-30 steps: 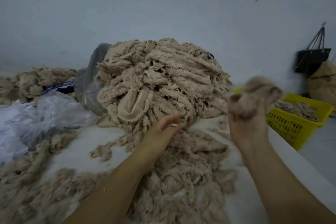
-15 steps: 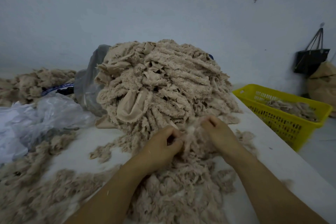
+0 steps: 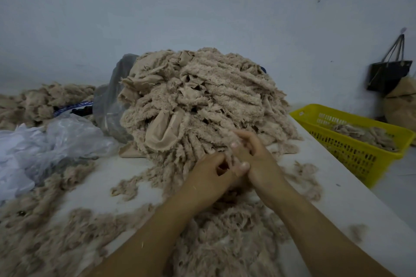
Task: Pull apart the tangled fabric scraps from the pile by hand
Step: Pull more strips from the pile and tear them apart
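- Head view: left hand [image 3: 210, 174] and right hand [image 3: 256, 159] touch at the foot of the pile [image 3: 202, 96] on the table [image 3: 326, 198].
- Fingers [image 3: 242, 138] of both hands curl inward, pinching one scrap [image 3: 230, 157] between them.
- Risk: the scrap looks rooted in the pile, so a hard tug may topple the mound or tear fleece.

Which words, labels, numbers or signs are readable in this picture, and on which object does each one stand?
No text can be read anywhere.
Blue and white object at the left, behind the plastic: possibly printed, too blurred to read.
Yellow basket: no readable label.
Black bag on the wall: no lettering visible.
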Demonstrator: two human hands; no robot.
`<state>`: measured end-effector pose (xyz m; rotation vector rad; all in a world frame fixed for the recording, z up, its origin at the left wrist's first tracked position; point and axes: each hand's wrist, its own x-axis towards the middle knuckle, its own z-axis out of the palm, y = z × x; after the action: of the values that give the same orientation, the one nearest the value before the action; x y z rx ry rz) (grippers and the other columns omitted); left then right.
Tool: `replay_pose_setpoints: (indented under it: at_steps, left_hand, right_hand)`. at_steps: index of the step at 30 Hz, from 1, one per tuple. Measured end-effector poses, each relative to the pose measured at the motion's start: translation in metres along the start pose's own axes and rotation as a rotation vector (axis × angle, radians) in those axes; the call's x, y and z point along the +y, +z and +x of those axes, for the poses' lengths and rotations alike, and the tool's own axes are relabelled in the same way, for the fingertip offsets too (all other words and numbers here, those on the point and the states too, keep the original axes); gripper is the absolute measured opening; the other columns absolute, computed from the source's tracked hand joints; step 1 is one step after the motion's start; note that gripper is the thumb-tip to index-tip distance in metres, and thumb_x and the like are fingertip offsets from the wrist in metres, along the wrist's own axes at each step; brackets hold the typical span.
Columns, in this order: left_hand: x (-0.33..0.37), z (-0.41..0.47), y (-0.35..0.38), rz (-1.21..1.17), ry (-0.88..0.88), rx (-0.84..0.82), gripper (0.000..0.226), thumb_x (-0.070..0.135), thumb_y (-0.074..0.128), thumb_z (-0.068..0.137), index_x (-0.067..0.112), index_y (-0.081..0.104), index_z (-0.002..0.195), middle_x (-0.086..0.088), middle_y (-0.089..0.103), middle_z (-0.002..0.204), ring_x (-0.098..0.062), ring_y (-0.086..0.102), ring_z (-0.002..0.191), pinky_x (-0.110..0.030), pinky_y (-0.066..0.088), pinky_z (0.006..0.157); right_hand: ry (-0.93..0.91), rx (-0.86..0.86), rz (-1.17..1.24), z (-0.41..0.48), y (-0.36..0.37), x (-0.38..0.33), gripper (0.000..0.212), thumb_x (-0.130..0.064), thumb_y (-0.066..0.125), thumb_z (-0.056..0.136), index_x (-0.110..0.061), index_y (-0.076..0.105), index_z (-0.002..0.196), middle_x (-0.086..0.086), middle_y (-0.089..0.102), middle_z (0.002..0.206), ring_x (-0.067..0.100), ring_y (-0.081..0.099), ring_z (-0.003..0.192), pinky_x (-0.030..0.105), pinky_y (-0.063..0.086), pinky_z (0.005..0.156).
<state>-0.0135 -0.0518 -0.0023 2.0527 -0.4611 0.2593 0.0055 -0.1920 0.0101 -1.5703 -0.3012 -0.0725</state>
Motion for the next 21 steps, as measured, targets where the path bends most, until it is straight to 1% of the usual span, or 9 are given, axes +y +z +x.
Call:
replay_pose_setpoints:
  at_steps: [1, 3, 5, 7, 9, 14, 17, 19, 21]
  left_hand:
    - [-0.001, 0.000, 0.001, -0.081, -0.045, 0.018, 0.048, 0.072, 0.053, 0.085, 0.026, 0.061, 0.075, 0.013, 0.065, 0.073, -0.005, 0.059, 0.067, -0.017, 0.045, 0.060]
    - [-0.005, -0.001, -0.003, -0.257, -0.146, 0.077, 0.037, 0.050, 0.057, 0.095, 0.015, 0.066, 0.087, -0.005, 0.070, 0.086, -0.023, 0.065, 0.080, -0.025, 0.051, 0.069]
    - [-0.004, -0.001, -0.008, -0.440, -0.216, 0.138, 0.022, 0.034, 0.056, 0.100, 0.018, 0.069, 0.092, -0.006, 0.074, 0.094, -0.018, 0.068, 0.086, -0.021, 0.054, 0.073]
    - [-0.002, 0.001, -0.011, -0.713, -0.263, 0.177, 0.020, 0.026, 0.054, 0.101, 0.013, 0.070, 0.102, -0.005, 0.075, 0.105, -0.016, 0.069, 0.097, -0.023, 0.056, 0.082]
    - [-0.001, 0.005, -0.016, -0.957, -0.311, 0.233, 0.026, 0.021, 0.051, 0.101, 0.004, 0.065, 0.115, -0.009, 0.072, 0.115, -0.020, 0.067, 0.107, -0.032, 0.055, 0.093]
    - [0.002, 0.006, -0.023, -1.089, -0.382, 0.310, 0.025, 0.020, 0.047, 0.103, 0.004, 0.065, 0.112, -0.016, 0.067, 0.111, -0.026, 0.064, 0.105, -0.039, 0.052, 0.094]
    - [0.001, 0.008, -0.023, -1.078, -0.404, 0.373, 0.029, 0.021, 0.043, 0.105, 0.003, 0.062, 0.118, -0.016, 0.068, 0.116, -0.027, 0.065, 0.108, -0.041, 0.053, 0.096]
    - [0.000, 0.009, -0.024, -1.067, -0.430, 0.412, 0.027, 0.022, 0.041, 0.106, 0.005, 0.061, 0.115, -0.011, 0.069, 0.108, -0.022, 0.067, 0.098, -0.036, 0.056, 0.084]
    - [0.001, 0.009, -0.026, -1.109, -0.485, 0.432, 0.030, 0.023, 0.042, 0.106, 0.005, 0.062, 0.119, -0.012, 0.068, 0.112, -0.023, 0.066, 0.100, -0.037, 0.055, 0.084]
  right_hand:
    - [0.027, -0.045, 0.016, -0.001, 0.001, -0.001, 0.019, -0.051, 0.059, 0.091, -0.054, 0.060, 0.109, -0.013, 0.061, 0.119, 0.001, 0.065, 0.100, 0.028, 0.058, 0.080]
    - [0.063, -0.087, 0.117, -0.001, 0.002, -0.002, 0.026, -0.045, 0.060, 0.093, -0.045, 0.062, 0.119, -0.006, 0.063, 0.127, 0.013, 0.064, 0.112, 0.036, 0.057, 0.089]
    - [0.065, -0.064, 0.224, 0.000, 0.002, -0.002, 0.017, -0.031, 0.057, 0.099, -0.035, 0.070, 0.109, -0.005, 0.073, 0.111, 0.010, 0.070, 0.099, 0.026, 0.058, 0.076]
    - [0.093, 0.047, 0.317, 0.004, 0.001, -0.002, 0.023, -0.022, 0.053, 0.102, -0.031, 0.073, 0.095, -0.006, 0.076, 0.091, 0.008, 0.072, 0.080, 0.021, 0.056, 0.061]
    - [0.122, 0.118, 0.362, 0.009, -0.005, 0.000, 0.021, -0.020, 0.050, 0.103, -0.026, 0.069, 0.096, -0.007, 0.076, 0.085, 0.009, 0.072, 0.078, 0.023, 0.058, 0.063]
    - [0.097, 0.141, 0.300, 0.010, -0.006, 0.002, 0.037, -0.020, 0.044, 0.106, -0.032, 0.071, 0.084, 0.000, 0.074, 0.088, 0.017, 0.068, 0.078, 0.032, 0.058, 0.072]
    - [0.038, 0.127, 0.170, 0.009, -0.003, 0.003, 0.030, -0.025, 0.043, 0.106, -0.030, 0.067, 0.090, 0.012, 0.060, 0.094, 0.026, 0.055, 0.082, 0.044, 0.051, 0.080]
    - [0.016, 0.071, 0.096, 0.007, -0.003, 0.005, 0.025, -0.028, 0.043, 0.106, -0.037, 0.064, 0.097, 0.001, 0.061, 0.091, 0.021, 0.057, 0.078, 0.040, 0.053, 0.079]
    - [-0.004, -0.004, -0.053, 0.005, -0.002, 0.007, 0.025, -0.029, 0.043, 0.105, -0.045, 0.062, 0.101, -0.012, 0.066, 0.092, 0.010, 0.063, 0.080, 0.028, 0.055, 0.077]
